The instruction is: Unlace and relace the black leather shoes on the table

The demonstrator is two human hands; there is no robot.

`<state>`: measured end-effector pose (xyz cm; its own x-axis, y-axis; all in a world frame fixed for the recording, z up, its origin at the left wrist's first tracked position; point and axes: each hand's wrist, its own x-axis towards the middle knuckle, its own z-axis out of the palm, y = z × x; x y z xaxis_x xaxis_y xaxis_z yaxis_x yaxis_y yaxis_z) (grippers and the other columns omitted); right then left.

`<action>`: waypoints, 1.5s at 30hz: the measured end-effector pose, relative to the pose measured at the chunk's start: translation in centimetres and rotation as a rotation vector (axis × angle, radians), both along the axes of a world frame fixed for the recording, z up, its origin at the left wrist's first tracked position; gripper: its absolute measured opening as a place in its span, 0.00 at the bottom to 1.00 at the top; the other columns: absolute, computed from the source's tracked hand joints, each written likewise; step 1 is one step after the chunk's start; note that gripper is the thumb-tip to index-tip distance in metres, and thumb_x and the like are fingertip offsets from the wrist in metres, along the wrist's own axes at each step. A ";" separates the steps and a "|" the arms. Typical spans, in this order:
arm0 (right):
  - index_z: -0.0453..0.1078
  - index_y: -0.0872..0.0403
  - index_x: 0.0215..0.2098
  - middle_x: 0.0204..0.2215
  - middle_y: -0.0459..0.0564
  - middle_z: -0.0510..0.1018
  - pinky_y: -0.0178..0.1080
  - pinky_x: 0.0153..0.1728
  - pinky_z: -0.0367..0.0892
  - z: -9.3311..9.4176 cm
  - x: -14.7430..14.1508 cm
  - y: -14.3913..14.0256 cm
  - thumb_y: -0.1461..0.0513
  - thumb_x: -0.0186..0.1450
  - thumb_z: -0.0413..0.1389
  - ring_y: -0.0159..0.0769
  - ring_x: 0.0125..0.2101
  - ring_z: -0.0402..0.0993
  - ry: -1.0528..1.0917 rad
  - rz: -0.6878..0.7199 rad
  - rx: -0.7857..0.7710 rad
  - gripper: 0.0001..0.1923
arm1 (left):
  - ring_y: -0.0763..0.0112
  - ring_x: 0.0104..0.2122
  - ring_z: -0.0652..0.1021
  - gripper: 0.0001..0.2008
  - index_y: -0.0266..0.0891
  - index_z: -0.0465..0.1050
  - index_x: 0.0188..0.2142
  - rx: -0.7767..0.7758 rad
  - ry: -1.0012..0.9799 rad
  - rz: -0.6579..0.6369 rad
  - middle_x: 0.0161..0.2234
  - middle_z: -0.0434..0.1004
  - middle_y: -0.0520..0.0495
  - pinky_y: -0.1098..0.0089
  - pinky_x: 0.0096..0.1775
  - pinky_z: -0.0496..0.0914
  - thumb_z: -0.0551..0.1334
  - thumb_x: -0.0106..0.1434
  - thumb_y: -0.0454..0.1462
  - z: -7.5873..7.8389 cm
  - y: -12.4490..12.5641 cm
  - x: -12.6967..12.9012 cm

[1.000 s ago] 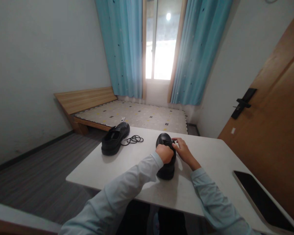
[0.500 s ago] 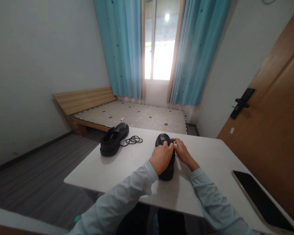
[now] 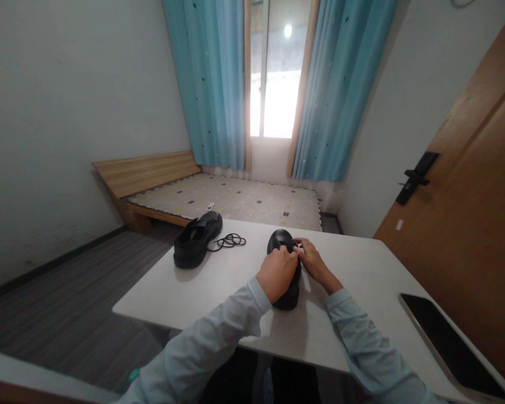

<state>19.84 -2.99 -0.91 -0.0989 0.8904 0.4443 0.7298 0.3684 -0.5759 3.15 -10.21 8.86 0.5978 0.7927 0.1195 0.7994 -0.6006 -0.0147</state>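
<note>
A black lace-up shoe (image 3: pixel 287 300) rests on the white table (image 3: pixel 219 292), its toe pointing away from me. My left hand (image 3: pixel 276 272) lies across its upper from the left, fingers curled closed at the lacing area and hiding much of the shoe's middle. From the right side, my right hand (image 3: pixel 313 260) has its fingertips pinched at the lacing, where a short stretch of dark shoelace (image 3: pixel 293 244) shows. Farther left stands the other black shoe (image 3: pixel 197 238), with a loose coil of black shoelace (image 3: pixel 230 240) beside it.
A dark-screened phone (image 3: pixel 452 342) lies at the table's right edge. Beyond the table is a low bed (image 3: pixel 235 196) under a window with blue curtains (image 3: pixel 332 101). A wooden door (image 3: pixel 458 196) stands on the right.
My left fingers have shifted slightly at the lacing, and the right fingertips have moved a little to the left. Both shoes and the loose lace stay where they were.
</note>
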 end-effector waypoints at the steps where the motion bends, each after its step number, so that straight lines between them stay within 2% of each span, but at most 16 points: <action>1: 0.65 0.52 0.47 0.44 0.53 0.72 0.48 0.48 0.62 0.0 0.0 0.0 0.54 0.64 0.45 0.43 0.47 0.67 0.001 0.002 -0.002 0.17 | 0.62 0.40 0.77 0.15 0.31 0.64 0.50 0.014 -0.001 0.017 0.42 0.71 0.34 0.65 0.39 0.73 0.49 0.65 0.29 0.2 -0.3 0.0; 5: 0.64 0.53 0.48 0.45 0.54 0.72 0.48 0.48 0.62 0.0 0.0 0.0 0.54 0.64 0.45 0.43 0.46 0.68 0.004 -0.001 -0.023 0.18 | 0.61 0.39 0.77 0.14 0.35 0.62 0.51 0.039 -0.030 0.100 0.38 0.74 0.38 0.67 0.35 0.73 0.50 0.66 0.31 0.5 -1.0 0.2; 9: 0.64 0.52 0.48 0.45 0.54 0.72 0.48 0.48 0.62 0.1 0.0 -0.1 0.53 0.64 0.45 0.43 0.47 0.67 0.007 0.002 -0.024 0.18 | 0.60 0.38 0.77 0.11 0.32 0.70 0.42 0.003 -0.036 0.154 0.32 0.76 0.38 0.67 0.35 0.71 0.50 0.65 0.31 0.6 -1.1 0.1; 12: 0.64 0.52 0.48 0.45 0.54 0.71 0.48 0.48 0.62 0.2 -0.1 -0.2 0.52 0.65 0.45 0.43 0.47 0.67 0.011 0.013 -0.032 0.19 | 0.58 0.41 0.75 0.12 0.32 0.74 0.36 0.018 -0.028 0.119 0.33 0.76 0.36 0.65 0.36 0.70 0.51 0.65 0.31 0.7 -1.2 -0.2; 17: 0.64 0.53 0.49 0.46 0.54 0.70 0.48 0.49 0.62 0.1 -0.2 -0.2 0.51 0.65 0.45 0.42 0.48 0.66 0.034 0.045 -0.048 0.20 | 0.58 0.43 0.72 0.12 0.35 0.73 0.40 0.175 -0.060 0.059 0.35 0.75 0.39 0.63 0.39 0.66 0.51 0.66 0.33 0.4 -1.5 -0.9; 20: 0.64 0.52 0.48 0.46 0.53 0.69 0.47 0.48 0.63 -0.1 -0.3 0.0 0.50 0.64 0.46 0.42 0.48 0.66 0.069 0.066 -0.050 0.20 | 0.61 0.40 0.73 0.11 0.36 0.71 0.41 0.248 -0.056 0.028 0.35 0.74 0.42 0.62 0.40 0.65 0.51 0.67 0.34 -0.1 -1.7 -1.3; 24: 0.64 0.52 0.48 0.45 0.53 0.69 0.47 0.50 0.61 -0.2 -0.3 0.1 0.49 0.64 0.47 0.42 0.48 0.65 0.104 0.075 -0.056 0.21 | 0.67 0.33 0.74 0.09 0.37 0.69 0.42 0.305 -0.045 -0.011 0.34 0.73 0.46 0.65 0.35 0.64 0.52 0.66 0.33 -0.4 -1.8 -2.0; 27: 0.64 0.51 0.47 0.45 0.53 0.68 0.47 0.50 0.61 -0.2 -0.3 0.0 0.48 0.64 0.47 0.42 0.48 0.65 0.144 0.094 -0.066 0.20 | 0.69 0.31 0.73 0.07 0.38 0.69 0.40 0.364 -0.064 -0.033 0.33 0.72 0.48 0.67 0.31 0.63 0.53 0.66 0.33 -0.2 -1.7 -2.6; 33: 0.65 0.51 0.46 0.43 0.52 0.68 0.47 0.51 0.61 0.2 -0.5 -0.4 0.49 0.63 0.48 0.42 0.47 0.65 0.222 0.123 -0.060 0.19 | 0.64 0.37 0.71 0.04 0.39 0.69 0.33 0.509 -0.138 -0.047 0.31 0.71 0.48 0.70 0.26 0.60 0.57 0.63 0.33 0.1 -1.6 -3.7; 38: 0.64 0.52 0.45 0.43 0.52 0.68 0.47 0.51 0.60 0.2 -0.4 -0.3 0.49 0.63 0.48 0.42 0.46 0.65 0.235 0.124 -0.086 0.19 | 0.67 0.32 0.69 0.05 0.40 0.70 0.32 0.582 -0.178 -0.056 0.30 0.72 0.49 0.70 0.27 0.59 0.57 0.63 0.33 0.3 -2.0 -4.3; 45: 0.65 0.51 0.45 0.43 0.51 0.68 0.46 0.50 0.62 0.1 -0.1 -0.1 0.49 0.63 0.49 0.41 0.46 0.65 0.265 0.128 -0.094 0.19 | 0.72 0.29 0.72 0.06 0.40 0.73 0.34 0.601 -0.217 -0.046 0.30 0.75 0.51 0.71 0.28 0.61 0.57 0.64 0.33 1.1 -2.5 -5.5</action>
